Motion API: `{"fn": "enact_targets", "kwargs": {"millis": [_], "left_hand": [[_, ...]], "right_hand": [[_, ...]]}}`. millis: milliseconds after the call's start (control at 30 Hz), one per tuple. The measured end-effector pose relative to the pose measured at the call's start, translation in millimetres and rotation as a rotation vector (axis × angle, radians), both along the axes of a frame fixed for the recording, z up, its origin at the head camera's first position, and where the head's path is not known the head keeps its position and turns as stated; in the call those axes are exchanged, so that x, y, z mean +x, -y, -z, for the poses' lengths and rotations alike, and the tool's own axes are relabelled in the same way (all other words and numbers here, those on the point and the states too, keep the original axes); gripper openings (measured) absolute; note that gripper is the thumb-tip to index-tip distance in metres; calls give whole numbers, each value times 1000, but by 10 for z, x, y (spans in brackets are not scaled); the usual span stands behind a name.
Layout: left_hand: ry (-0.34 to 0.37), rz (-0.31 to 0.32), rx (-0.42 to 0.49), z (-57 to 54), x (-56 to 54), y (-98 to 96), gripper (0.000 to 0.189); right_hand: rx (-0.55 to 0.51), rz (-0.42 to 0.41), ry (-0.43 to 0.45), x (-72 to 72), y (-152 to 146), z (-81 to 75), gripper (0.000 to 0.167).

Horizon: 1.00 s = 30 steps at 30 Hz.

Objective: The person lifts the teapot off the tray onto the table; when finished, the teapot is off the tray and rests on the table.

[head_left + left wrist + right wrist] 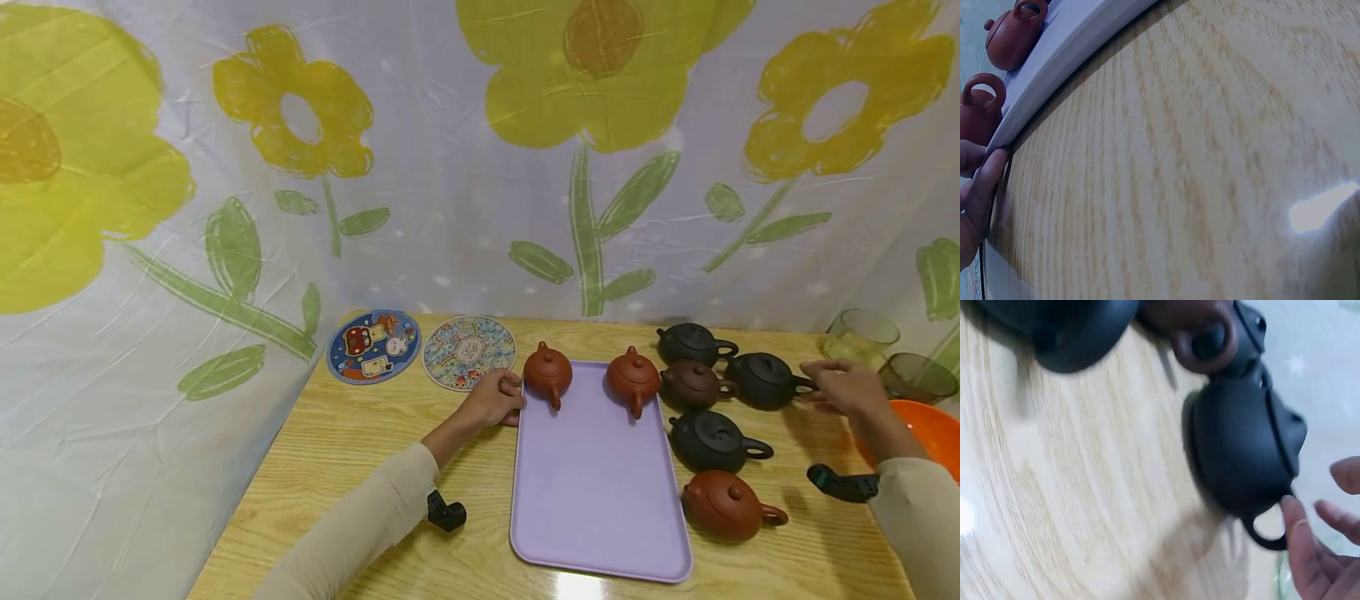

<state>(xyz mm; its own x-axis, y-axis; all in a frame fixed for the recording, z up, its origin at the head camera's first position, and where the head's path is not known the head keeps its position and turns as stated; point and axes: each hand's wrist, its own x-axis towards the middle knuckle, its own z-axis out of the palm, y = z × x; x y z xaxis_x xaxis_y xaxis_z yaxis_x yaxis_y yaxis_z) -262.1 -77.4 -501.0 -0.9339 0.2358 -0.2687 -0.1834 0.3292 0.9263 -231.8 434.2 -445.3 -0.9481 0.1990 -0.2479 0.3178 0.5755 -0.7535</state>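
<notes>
My left hand [495, 398] pinches the upper left edge of a lilac tray [592, 492], with fingers above and below the rim in the left wrist view. Two reddish-brown clay teapots [548, 372] sit on the tray's far corners, handles toward me. At the right, my right hand [846, 387] is at the handle of a black teapot [763, 381]. The right wrist view shows one fingertip [1290, 505] right at that handle, while the other fingers are spread apart from it.
Beside the tray's right edge stand more black teapots [712, 442], a dark brown teapot [692, 385] and a reddish one [726, 506]. Two glass cups [862, 335] and an orange bowl [933, 437] stand far right. Two round patterned mats [373, 347] lie at the back left, before a flowered curtain.
</notes>
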Motion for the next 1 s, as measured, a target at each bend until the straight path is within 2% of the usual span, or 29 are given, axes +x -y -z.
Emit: {"fn": "enact_targets", "kwargs": {"millis": [100,167,333,467,667,833,1000], "left_hand": [[5,-5,7,1,-3,-4,35],[6,-6,15,2,-3,-3,35],[4,-4,23,4,-4,0,36],[6,-1,22,-4,-1,-2,35],[4,2,21,-6,2,-2,35],[7,4,25,-2,-2,1,35],[11,7,37,0,-13,8,35]], "right_hand": [[-19,56,-86,47,109,-78,72],[-49,72,-136,65,195,-132,59],[-134,24,-217,102,516,-297,23],[-157,-48,-242,165,883,-406,25],[-160,-161,-214,314,1477,-446,45],[-210,-221,-145,427,1970,-398,46],[-310,-239,-78,528,2396,-258,38]]}}
